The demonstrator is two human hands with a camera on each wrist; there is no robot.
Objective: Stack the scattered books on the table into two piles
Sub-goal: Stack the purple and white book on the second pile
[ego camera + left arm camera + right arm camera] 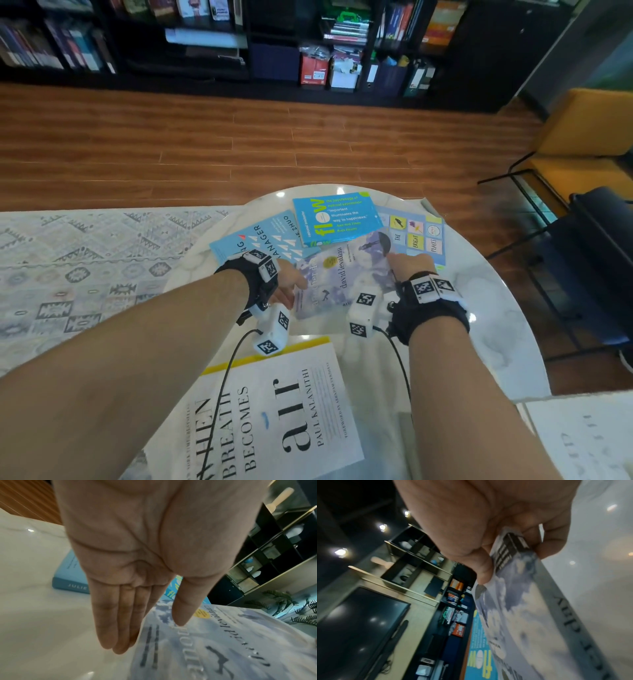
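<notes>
A cloud-cover book by David Levithan [342,277] lies mid-table, overlapping other books. My left hand [293,286] is at its left edge: the thumb [180,615] sits on the cover [223,642], and the straight fingers [111,628] run along and partly under that edge. My right hand [406,262] grips the far right corner [513,595], thumb on top and fingers curled beneath. Beyond it lie a cyan "flow" book [335,217], a light blue "Manager" book [260,240] and a "Bright Places" book [416,234]. A white "When Breath Becomes Air" book [274,411] lies nearest me.
The round marble table [479,308] has bare surface on its right side. A patterned rug [85,267] and wood floor lie beyond, and dark bookshelves [205,41] line the wall. A yellow chair [589,137] and a dark chair [599,257] stand at the right.
</notes>
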